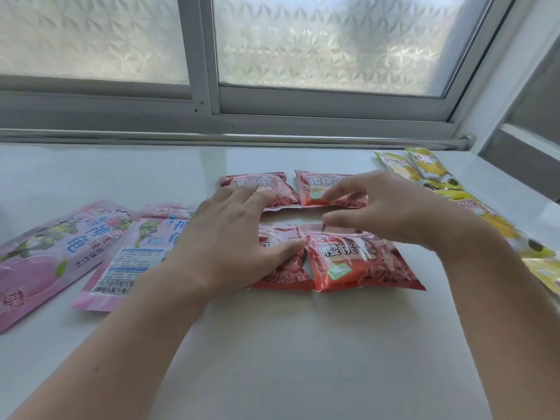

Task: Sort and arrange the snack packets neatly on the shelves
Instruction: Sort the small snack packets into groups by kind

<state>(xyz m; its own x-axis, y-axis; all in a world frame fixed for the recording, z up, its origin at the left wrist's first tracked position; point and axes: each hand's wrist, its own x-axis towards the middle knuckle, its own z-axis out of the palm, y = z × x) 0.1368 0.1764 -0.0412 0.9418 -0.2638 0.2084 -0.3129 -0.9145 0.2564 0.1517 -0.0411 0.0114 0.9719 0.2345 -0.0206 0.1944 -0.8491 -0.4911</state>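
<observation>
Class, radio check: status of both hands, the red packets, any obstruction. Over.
Left hand flat on left red packets. Right hand fingertips on far-right one. Four reds in a block. Pink packets left, yellow packets right, neither blocking.

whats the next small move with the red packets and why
Probably nudge the near-right red packet rightward and square it: it lies tilted, its edge seemingly overlapping the near-left red packet under the left hand, while the right hand touches the far-right red packet.
</observation>
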